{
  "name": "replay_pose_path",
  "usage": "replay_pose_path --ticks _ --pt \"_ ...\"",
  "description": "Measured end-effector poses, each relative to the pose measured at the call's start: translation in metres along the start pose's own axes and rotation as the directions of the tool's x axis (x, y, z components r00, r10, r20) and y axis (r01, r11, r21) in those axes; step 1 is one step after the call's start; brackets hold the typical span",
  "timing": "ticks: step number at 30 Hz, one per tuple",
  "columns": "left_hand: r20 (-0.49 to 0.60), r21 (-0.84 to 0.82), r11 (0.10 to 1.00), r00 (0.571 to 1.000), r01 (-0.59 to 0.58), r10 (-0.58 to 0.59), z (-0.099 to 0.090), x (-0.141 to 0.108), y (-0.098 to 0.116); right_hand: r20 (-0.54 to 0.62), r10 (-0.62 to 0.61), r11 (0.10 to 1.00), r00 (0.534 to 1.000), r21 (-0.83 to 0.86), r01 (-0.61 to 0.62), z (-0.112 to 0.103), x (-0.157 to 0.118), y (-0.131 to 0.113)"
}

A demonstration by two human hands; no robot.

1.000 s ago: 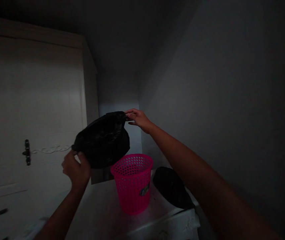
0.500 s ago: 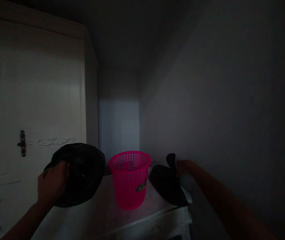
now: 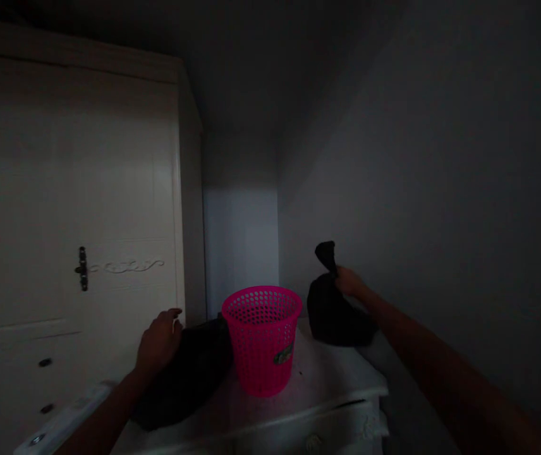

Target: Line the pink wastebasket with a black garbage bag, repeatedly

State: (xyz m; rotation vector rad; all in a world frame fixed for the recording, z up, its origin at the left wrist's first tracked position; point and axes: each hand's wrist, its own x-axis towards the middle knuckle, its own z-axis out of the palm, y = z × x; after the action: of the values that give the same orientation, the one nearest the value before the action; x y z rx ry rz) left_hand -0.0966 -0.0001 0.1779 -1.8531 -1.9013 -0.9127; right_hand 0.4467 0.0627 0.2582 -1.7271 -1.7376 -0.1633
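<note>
A pink perforated basket (image 3: 265, 354) stands upright on a white dresser top (image 3: 318, 392). Left of it a black bag (image 3: 189, 373) lies on the dresser against the basket's side. My left hand (image 3: 159, 341) is over that bag's left edge, thumb and fingers apart, with nothing between them. On the right, my right hand (image 3: 350, 282) is closed round the gathered neck of a second black bag (image 3: 334, 313), whose top sticks up above the fist. This bag hangs at the dresser's back right, beside the wall.
A white wardrobe (image 3: 128, 189) with dark handles rises at the left. The grey wall (image 3: 417, 208) runs along the right side. Drawers with round knobs show below the dresser top.
The left black bag has come down beside the basket, and my left hand has let go of it. My right hand has raised the other bag. The view has shifted left.
</note>
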Motion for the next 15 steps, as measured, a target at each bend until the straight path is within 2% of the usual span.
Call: replay_pose_path --ticks 1,2,4,5,7,9,11,13,15 --pt "-0.052 -0.057 0.997 0.998 -0.050 0.047 -0.003 0.005 0.013 -0.054 0.031 1.000 0.998 0.004 -0.031 -0.011 0.009 -0.010" --pt "-0.092 -0.113 0.988 0.991 -0.108 0.098 -0.007 0.010 0.028 -0.168 0.080 0.996 0.983 0.039 -0.074 -0.021 0.016 -0.022" --pt "-0.135 -0.212 0.951 0.971 -0.223 0.198 -0.012 0.014 0.059 -0.376 0.095 0.988 0.922 0.149 -0.042 -0.040 0.028 -0.049" --pt "-0.139 -0.258 0.925 0.958 -0.280 0.251 -0.014 0.015 0.074 -0.456 0.104 0.978 0.884 0.207 -0.009 -0.048 0.032 -0.064" --pt "-0.069 -0.337 0.858 0.920 -0.386 0.387 -0.014 0.012 0.100 -0.563 0.145 0.947 0.814 0.317 0.051 -0.058 0.040 -0.092" --pt "0.007 -0.385 0.791 0.856 -0.475 0.518 -0.010 0.006 0.120 -0.586 0.209 0.904 0.783 0.421 0.074 -0.062 0.046 -0.116" --pt "0.077 -0.372 0.765 0.804 -0.525 0.590 -0.002 0.001 0.131 -0.544 0.270 0.859 0.794 0.509 0.057 -0.059 0.049 -0.135" --pt "0.132 -0.351 0.771 0.787 -0.531 0.603 0.006 -0.003 0.137 -0.483 0.315 0.822 0.817 0.568 0.019 -0.051 0.051 -0.149" --pt "0.157 -0.358 0.781 0.792 -0.511 0.590 0.011 -0.006 0.138 -0.439 0.338 0.801 0.833 0.599 -0.009 -0.038 0.051 -0.161"
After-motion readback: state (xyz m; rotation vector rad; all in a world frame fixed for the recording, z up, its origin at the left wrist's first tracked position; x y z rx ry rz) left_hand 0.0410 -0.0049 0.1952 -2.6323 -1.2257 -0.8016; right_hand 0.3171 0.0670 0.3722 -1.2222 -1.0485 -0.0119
